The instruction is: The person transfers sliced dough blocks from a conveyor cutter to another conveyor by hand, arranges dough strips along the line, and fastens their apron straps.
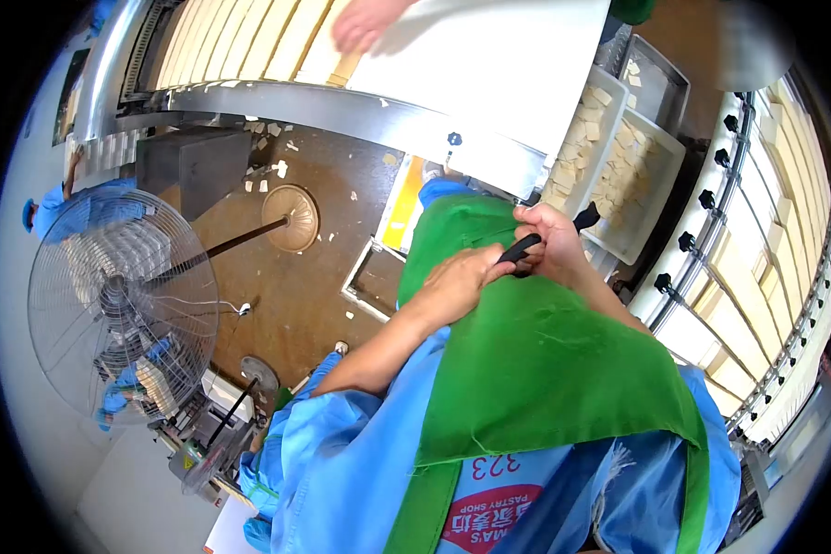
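Observation:
In front of my waist, my left hand (pixel 462 282) is closed, its fingertips against a curved black strip-like piece (pixel 519 248). Beside it my right hand (pixel 549 242) is also closed, fingers curled and touching the same area. A second black end (pixel 586 217) sticks out past the right hand; whether both are one object, I cannot tell. Under both hands lies the green apron (pixel 563 351), worn over a blue work coat (pixel 369 443). My fingers hide the middle of what they grip.
Ahead is a white conveyor belt (pixel 489 65) with pale dough strips (pixel 240 42) and another person's hand (pixel 369 23). Crates of dough scraps (pixel 632 171) stand at right, near another conveyor (pixel 776 240). A large fan (pixel 115 291) and co-workers are at left; scraps litter the floor.

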`<state>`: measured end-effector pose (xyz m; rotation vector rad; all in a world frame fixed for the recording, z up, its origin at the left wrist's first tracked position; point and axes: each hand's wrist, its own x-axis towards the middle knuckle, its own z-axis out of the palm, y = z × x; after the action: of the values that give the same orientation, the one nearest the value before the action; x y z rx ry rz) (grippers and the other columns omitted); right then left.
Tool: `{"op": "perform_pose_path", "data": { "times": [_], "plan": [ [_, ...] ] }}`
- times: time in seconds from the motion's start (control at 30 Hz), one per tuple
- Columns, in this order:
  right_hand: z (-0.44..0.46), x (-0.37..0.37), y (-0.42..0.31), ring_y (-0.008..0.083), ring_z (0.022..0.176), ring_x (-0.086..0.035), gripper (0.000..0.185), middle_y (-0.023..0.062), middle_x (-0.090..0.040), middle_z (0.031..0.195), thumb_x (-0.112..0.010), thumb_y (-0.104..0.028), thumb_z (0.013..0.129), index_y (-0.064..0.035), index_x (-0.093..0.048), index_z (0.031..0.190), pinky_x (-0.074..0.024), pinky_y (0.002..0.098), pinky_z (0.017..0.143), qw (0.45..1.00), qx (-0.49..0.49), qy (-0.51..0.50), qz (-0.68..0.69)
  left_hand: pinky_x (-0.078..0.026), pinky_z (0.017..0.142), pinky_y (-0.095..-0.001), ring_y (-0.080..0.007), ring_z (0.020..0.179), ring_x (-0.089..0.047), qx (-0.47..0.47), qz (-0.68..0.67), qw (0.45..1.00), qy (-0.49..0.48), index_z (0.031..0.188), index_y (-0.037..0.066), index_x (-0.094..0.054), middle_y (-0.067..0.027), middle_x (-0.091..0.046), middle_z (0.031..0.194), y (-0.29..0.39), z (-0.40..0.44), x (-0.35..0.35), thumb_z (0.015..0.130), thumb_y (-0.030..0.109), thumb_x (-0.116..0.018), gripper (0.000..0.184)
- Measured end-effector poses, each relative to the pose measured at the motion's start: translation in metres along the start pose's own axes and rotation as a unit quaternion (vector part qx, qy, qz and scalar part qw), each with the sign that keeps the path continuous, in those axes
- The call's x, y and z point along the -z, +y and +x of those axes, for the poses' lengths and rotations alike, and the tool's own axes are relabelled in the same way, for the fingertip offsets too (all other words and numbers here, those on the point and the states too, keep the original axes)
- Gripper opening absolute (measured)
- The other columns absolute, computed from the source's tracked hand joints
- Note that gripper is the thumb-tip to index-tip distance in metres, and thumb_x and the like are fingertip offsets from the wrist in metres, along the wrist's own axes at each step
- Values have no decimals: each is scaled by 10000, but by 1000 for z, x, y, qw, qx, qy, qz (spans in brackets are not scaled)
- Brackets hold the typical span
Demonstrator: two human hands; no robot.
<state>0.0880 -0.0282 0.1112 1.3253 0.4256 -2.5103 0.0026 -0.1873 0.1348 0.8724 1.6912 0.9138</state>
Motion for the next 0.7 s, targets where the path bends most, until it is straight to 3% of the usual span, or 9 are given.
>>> {"op": "perform_pose_path", "data": {
  "times": [0.1, 0.2, 0.33, 0.4, 0.43, 0.5, 0.57, 0.6, 0.7],
  "plan": [
    [-4, -7, 3, 138, 404, -278, 310, -31, -244, 456, -519, -312, 875, -173, -366, 644, -266, 297, 423, 997, 37, 61, 12, -457, 725, -439, -389, 863, -588, 0, -9, 1000, -3, 1013, 74, -564, -181, -623, 904, 3, -3, 2, 943, 269, -526, 211],
    [0, -6, 6, 148, 401, -300, 293, -24, -245, 448, -542, -323, 878, -168, -392, 679, -287, 316, 423, 993, 30, 109, 38, -450, 712, -434, -377, 837, -580, 9, -18, 1000, -9, 992, 67, -562, -174, -618, 858, -6, -4, 0, 942, 255, -530, 198],
    [6, -3, 8, 131, 413, -334, 245, -43, -285, 467, -587, -326, 878, -162, -450, 759, -296, 290, 424, 994, 49, 93, 18, -440, 745, -397, -329, 877, -566, 27, -29, 999, -32, 996, 66, -559, -161, -573, 912, -14, -6, 4, 944, 231, -532, 175],
    [16, -6, -3, 96, 439, -375, 187, -52, -379, 547, -627, -274, 880, -139, -497, 889, -308, 249, 429, 996, -3, 42, -82, -435, 759, -384, -314, 895, -557, 40, -49, 997, -40, 991, 61, -556, -155, -552, 938, -19, 0, 7, 946, 226, -530, 173],
    [14, -5, -11, 64, 474, -406, 167, -43, -455, 654, -637, -199, 885, -123, -512, 966, -305, 211, 427, 996, -7, -45, -81, -428, 764, -377, -303, 899, -544, 5, -92, 996, 6, 988, 52, -551, -146, -524, 935, -21, 2, 6, 954, 234, -516, 188],
    [15, -20, -8, 58, 485, -416, 156, -40, -466, 673, -624, -173, 892, -121, -509, 984, -310, 207, 427, 993, 21, -25, -109, -421, 770, -369, -292, 904, -531, -31, -133, 989, 52, 985, 43, -546, -138, -496, 932, -28, 3, 7, 961, 242, -503, 205],
    [17, -24, -5, 49, 502, -427, 119, -42, -487, 689, -595, -128, 904, -132, -499, 975, -305, 205, 418, 993, 43, -9, -112, -408, 757, -328, -189, 858, -482, 69, -162, 984, 9, 1017, 25, -534, -68, -451, 897, -34, -3, 9, 989, 287, -475, 270],
    [21, -22, -2, 49, 502, -427, 119, -42, -487, 689, -595, -128, 904, -132, -499, 975, -305, 205, 418, 993, 43, -9, -112, -408, 757, -328, -189, 858, -482, 69, -163, 984, 9, 1017, 25, -534, -68, -451, 897, -34, -6, 12, 989, 287, -475, 270],
    [28, -24, 6, 87, 459, -399, 160, -40, -441, 598, -586, -97, 894, -183, -454, 923, -285, 239, 422, 998, 48, 20, -36, -402, 754, -325, -179, 826, -467, 61, -65, 996, 24, 980, 33, -523, -62, -425, 848, -35, -17, 19, 995, 333, -452, 309]
  ]
}}
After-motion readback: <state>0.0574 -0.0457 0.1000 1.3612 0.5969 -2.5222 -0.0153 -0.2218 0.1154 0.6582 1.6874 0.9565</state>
